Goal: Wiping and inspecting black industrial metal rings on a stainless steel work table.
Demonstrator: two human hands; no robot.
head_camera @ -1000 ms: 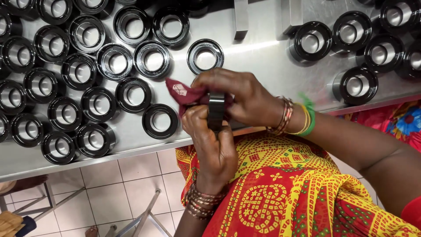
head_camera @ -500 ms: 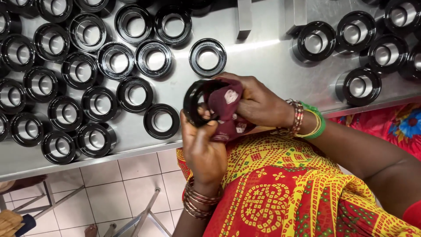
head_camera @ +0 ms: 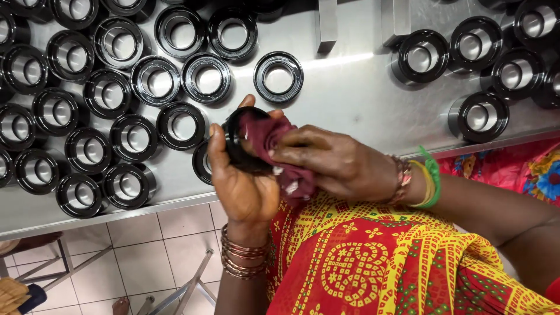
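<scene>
- My left hand (head_camera: 245,184) cups a black ring (head_camera: 238,143), fingers curled round its rim.
- My right hand (head_camera: 338,163) pinches a maroon cloth (head_camera: 274,140), pressing it into that ring.
- Beyond both hands, more black rings (head_camera: 116,111) lie on the steel table (head_camera: 350,93).

Bright, even indoor light; a white band of glare crosses the steel table (head_camera: 361,87) just above the hands, and the black rings (head_camera: 279,76) on it glint and cast short soft shadows. Focus sharp, corners slightly stretched
</scene>
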